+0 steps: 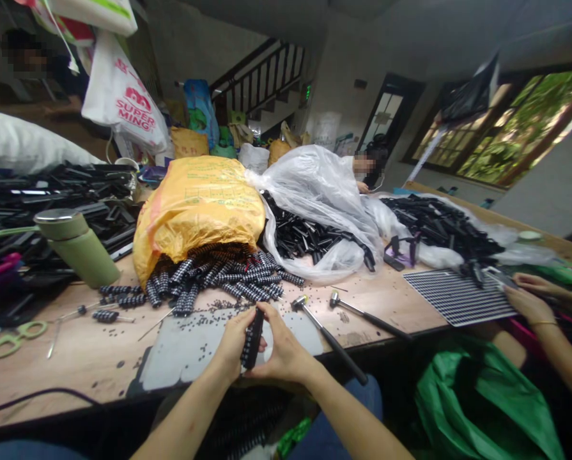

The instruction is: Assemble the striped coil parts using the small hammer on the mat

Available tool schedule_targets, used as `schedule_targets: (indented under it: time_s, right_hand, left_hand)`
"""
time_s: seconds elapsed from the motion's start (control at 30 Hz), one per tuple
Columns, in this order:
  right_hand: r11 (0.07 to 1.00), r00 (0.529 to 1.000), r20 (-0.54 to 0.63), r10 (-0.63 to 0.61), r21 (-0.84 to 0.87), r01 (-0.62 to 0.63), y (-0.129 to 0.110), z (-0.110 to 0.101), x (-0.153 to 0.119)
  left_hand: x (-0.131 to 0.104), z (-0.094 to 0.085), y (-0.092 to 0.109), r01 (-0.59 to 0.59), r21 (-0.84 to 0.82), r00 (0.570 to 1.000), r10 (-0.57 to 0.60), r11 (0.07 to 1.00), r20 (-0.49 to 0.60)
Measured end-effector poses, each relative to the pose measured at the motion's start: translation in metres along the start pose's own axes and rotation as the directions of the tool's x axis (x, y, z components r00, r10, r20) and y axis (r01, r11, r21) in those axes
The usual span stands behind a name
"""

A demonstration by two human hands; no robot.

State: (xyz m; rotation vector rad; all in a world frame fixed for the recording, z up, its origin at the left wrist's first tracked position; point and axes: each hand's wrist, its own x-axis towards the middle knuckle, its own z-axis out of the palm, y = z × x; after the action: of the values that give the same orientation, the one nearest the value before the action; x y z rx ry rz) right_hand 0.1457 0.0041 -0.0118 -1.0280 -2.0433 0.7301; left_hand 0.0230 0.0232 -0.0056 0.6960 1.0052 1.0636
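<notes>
Between my two hands, just over the table's front edge, is a black bar-shaped piece [252, 338] with pale marks along one side. My left hand [232, 345] grips it from the left, fingers wrapped round it. From the right, my right hand [283, 348] closes thumb and fingertips on its upper and lower ends. Under and behind the hands lies a grey mat [185, 348] scattered with small black bits. Beyond it, a heap of black-and-white ridged cylinders [228, 275] spills from a yellow sack [204, 191].
Two hammers [331, 335] [369, 316] lie right of the mat. A green flask [77, 249] and scissors [17, 338] are at left. Clear plastic bags [321, 185] hold black parts. At right, a co-worker's hands [530, 297] are by a gridded sheet [458, 297]. A green bag [487, 402] hangs below.
</notes>
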Motion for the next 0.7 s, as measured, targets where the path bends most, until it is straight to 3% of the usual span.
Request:
schedule_targets:
  time_s: [0.2,0.27,0.3,0.33,0.4,0.47,0.53,0.6,0.7]
  right_hand:
    - [0.998,0.996,-0.069,0.062,0.034,-0.060,0.011,0.011,-0.006]
    - [0.996,0.992,-0.099,0.082,-0.037,-0.086,0.018,0.018,-0.008]
    - [0.991,0.989,-0.119,0.089,-0.085,-0.099,0.022,0.023,-0.009]
    - [0.984,0.985,-0.141,0.096,-0.137,-0.115,0.026,0.028,-0.010]
    - [0.958,0.976,-0.179,0.123,-0.237,-0.164,0.034,0.037,-0.012]
    - [0.922,0.970,-0.186,0.155,-0.326,-0.210,0.040,0.041,-0.017]
    - [0.871,0.967,-0.166,0.192,-0.425,-0.246,0.044,0.034,-0.024]
    - [0.745,0.930,-0.232,0.287,-0.557,-0.369,0.048,0.014,-0.033]
    - [0.393,0.777,-0.432,0.457,-0.686,-0.612,0.058,-0.026,-0.050]
  left_hand:
    - [0.010,-0.001,-0.007,0.070,0.112,0.997,-0.069,0.991,-0.017]
    - [0.016,-0.005,-0.017,-0.013,0.228,1.000,0.013,0.974,0.002]
    - [0.018,-0.008,-0.024,-0.110,0.326,0.994,0.109,0.939,0.023]
    - [0.021,-0.011,-0.032,-0.235,0.445,0.971,0.231,0.864,0.064]
    - [0.025,-0.017,-0.049,-0.463,0.662,0.867,0.458,0.590,0.198]
    - [0.028,-0.024,-0.064,-0.561,0.776,0.763,0.543,0.288,0.351]
    - [0.031,-0.032,-0.072,-0.600,0.796,0.707,0.516,0.075,0.484]
    - [0.032,-0.041,-0.071,-0.634,0.767,0.663,0.440,-0.099,0.605]
    - [0.029,-0.053,-0.062,-0.614,0.716,0.624,0.351,-0.332,0.698]
